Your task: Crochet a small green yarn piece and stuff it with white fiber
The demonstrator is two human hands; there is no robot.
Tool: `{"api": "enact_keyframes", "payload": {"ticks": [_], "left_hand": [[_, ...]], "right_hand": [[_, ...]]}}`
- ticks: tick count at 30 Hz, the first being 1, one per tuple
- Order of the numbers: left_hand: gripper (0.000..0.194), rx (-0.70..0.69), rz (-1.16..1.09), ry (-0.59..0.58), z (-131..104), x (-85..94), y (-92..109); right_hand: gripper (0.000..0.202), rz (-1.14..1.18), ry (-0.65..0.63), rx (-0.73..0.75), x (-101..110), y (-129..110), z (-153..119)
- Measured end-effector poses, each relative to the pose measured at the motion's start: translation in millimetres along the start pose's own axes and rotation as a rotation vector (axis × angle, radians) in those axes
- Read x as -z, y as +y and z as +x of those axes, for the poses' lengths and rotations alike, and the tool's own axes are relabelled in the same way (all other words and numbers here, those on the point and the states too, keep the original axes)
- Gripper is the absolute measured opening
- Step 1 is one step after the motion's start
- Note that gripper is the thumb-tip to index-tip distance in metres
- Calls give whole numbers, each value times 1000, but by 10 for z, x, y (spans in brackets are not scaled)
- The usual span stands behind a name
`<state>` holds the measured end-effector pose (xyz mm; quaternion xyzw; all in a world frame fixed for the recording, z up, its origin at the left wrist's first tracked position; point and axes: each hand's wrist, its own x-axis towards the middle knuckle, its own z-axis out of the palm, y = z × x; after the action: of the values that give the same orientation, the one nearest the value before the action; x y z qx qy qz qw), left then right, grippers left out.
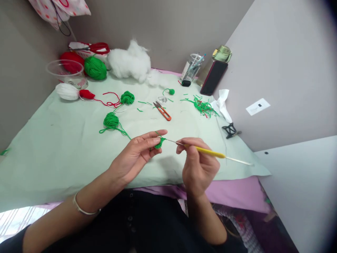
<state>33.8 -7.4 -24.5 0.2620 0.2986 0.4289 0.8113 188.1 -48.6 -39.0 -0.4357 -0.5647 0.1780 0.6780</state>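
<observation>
My left hand point(139, 151) pinches a small piece of green crochet work point(159, 143) between thumb and fingers. A strand of green yarn runs over its index finger. My right hand point(200, 167) is closed around the yellow handle of a crochet hook point(210, 151), held much like a pen. The hook's thin metal tip reaches left to the edge of the green piece; whether it sits inside a loop is too small to tell. Green yarn trails from behind the left hand to a small loose green yarn ball point(111, 121) on the pale green cloth point(79, 151).
Orange thread snips point(163, 111) lie beyond my hands, near green yarn scraps point(202, 107). White stuffing point(130, 61), a green skein point(95, 67) and a clear tub point(65, 73) stand at the back left. A phone point(213, 78) leans on a bottle point(222, 53). A black stand point(230, 130) lies right.
</observation>
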Motion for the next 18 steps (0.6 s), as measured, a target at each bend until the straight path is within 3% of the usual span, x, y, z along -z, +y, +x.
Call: {"api": "enact_keyframes", "payload": {"ticks": [2,5,12,15,18], "left_hand": [[22,-44,58,3,-8,-9,7],[25,-97,168,-5,-50,-45,2],[24,-155,300,0,-91,-38,26],[22,-159,329,-4,-79,-25,40],[22,-166,348,2,-83,-19,43]], "right_hand": [[19,139,-19,-104,-7,-21,36],[15,155,-91,-137,-22,-25,51],[17,355,-50,-343,21,23,83],[19,371,-70,-346,43,-4,91],[20,250,-82,-257,68,-49,63]]}}
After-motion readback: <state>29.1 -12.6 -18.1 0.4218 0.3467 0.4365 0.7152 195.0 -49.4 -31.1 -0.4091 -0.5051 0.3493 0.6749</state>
